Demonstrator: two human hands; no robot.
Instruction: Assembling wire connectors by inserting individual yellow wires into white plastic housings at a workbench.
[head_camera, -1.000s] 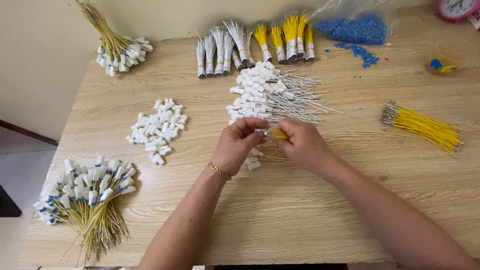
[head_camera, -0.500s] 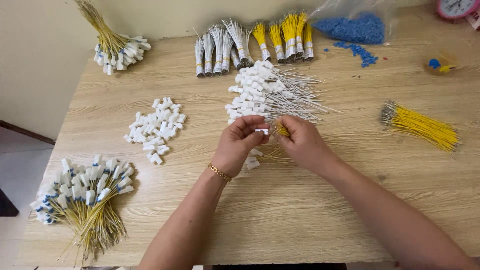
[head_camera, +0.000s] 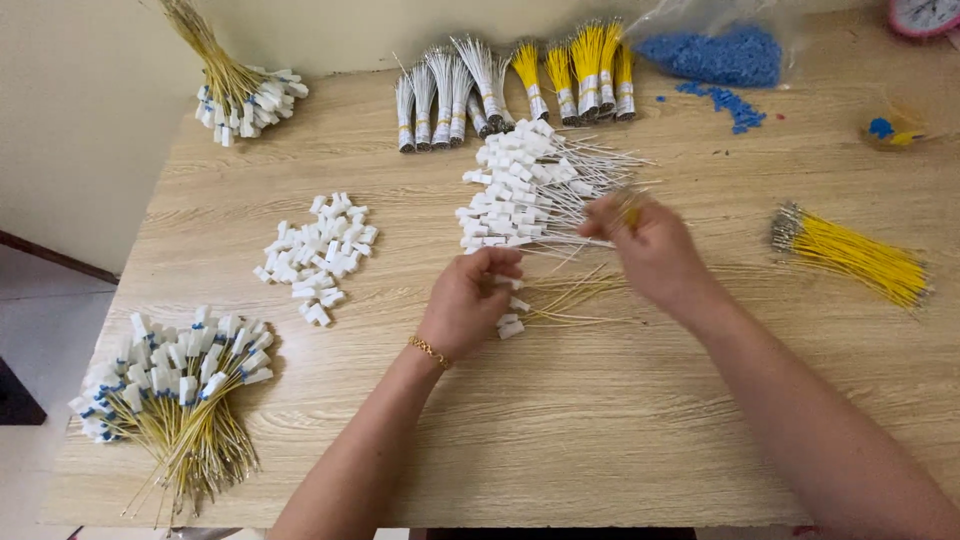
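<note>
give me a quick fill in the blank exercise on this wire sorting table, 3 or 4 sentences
1. The loose pile of small connectors left of the left hand is ____ in colour.
2. The loose bundle of wires at the right edge of the table is ____.
3. The bracelet sits on the person's ____ wrist.
4. The heap of beads at the back is ____.

Missing words: white; yellow; left; blue
</note>
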